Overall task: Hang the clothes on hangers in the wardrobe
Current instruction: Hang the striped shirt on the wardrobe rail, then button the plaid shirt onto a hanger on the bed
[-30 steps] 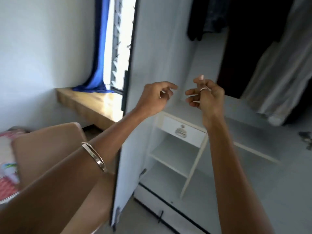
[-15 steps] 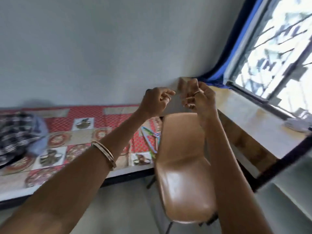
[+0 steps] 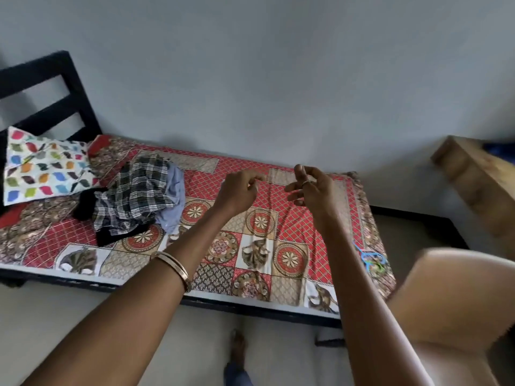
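A pile of clothes [image 3: 133,196], with a black-and-white checked shirt on top and a pale blue and a black garment under it, lies on the left part of the bed [image 3: 292,227]. Blue and green plastic hangers [image 3: 372,260] lie at the bed's right edge. My left hand [image 3: 239,190] is raised over the middle of the bed, fingers curled, holding nothing. My right hand [image 3: 312,190], with a ring on one finger, hovers beside it with loosely bent fingers and holds nothing. The wardrobe is out of view.
A patterned pillow [image 3: 41,165] leans against the black headboard [image 3: 41,90] at the left. A tan chair [image 3: 459,302] stands close at the lower right, a wooden desk [image 3: 479,176] behind it. My foot [image 3: 237,344] is on the floor before the bed.
The view has swung left from the open wardrobe, past the chair and window, to the bed. Both hands stay raised in front and hold nothing.
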### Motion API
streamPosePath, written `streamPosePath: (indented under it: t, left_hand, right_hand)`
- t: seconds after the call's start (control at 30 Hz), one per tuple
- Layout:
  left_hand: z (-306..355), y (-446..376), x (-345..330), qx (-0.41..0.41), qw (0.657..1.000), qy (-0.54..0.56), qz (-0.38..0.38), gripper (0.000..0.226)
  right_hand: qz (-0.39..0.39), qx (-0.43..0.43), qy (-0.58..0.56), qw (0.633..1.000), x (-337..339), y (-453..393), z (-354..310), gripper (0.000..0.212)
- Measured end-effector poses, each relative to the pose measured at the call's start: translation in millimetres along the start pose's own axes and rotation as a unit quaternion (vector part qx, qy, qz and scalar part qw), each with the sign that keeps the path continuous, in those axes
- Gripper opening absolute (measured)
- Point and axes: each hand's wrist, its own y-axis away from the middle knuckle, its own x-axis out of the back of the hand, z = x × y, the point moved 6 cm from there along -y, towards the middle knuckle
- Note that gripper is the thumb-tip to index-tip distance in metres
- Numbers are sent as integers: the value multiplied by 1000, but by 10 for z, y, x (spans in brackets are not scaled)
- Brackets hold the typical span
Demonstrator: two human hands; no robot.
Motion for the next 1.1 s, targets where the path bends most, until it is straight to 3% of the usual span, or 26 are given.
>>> streamPosePath:
  t: [0.17,0.3,0.4,0.63,0.73,0.8,0.93,0.97,1.0,1.07,1.1]
  left_hand:
    - [-1022,-665,-52,93,995,41,25,26]
    - [-1525,-1089,-5,161,984,64,29,31]
    - [-2114,-1556,204,233,966,79,74,33]
    - [-3219,-1848,471,359,924,101,87,32]
    - [-4077,-1964,705,426,893,103,99,22]
    - [-4341,-1910,774,458,873,124,115,16]
    - [-5506,-2091,1130,515,839,127,120,19]
    - [-5514,-2090,1147,515,837,136,127,20]
    - [-5940,-2134,1258,533,824,140,132,19]
    - [-6053,-2185,1349,534,823,136,135,18]
    - [-6691,-2252,1427,555,812,125,130,18]
  right_hand:
    - [-46,-38,26,998,-646,-1005,631,16]
    - [-85,-60,49,993,-1036,-1636,890,21]
    - [-142,-73,77,984,-1600,-2365,1115,22]
    - [-211,-152,128,957,-2568,-3107,1704,15]
    - [-258,-181,168,934,-3372,-3407,2197,11]
    - [-280,-191,201,919,-3567,-3434,2384,16]
    - [-332,-204,280,877,-4691,-3883,3152,19]
    - [-333,-191,294,875,-4709,-3927,3148,15]
    - [-347,-191,302,867,-5126,-4076,3407,15]
    - [-329,-216,297,870,-5285,-4236,3491,29]
    - [-317,-243,283,872,-5812,-4444,3907,32]
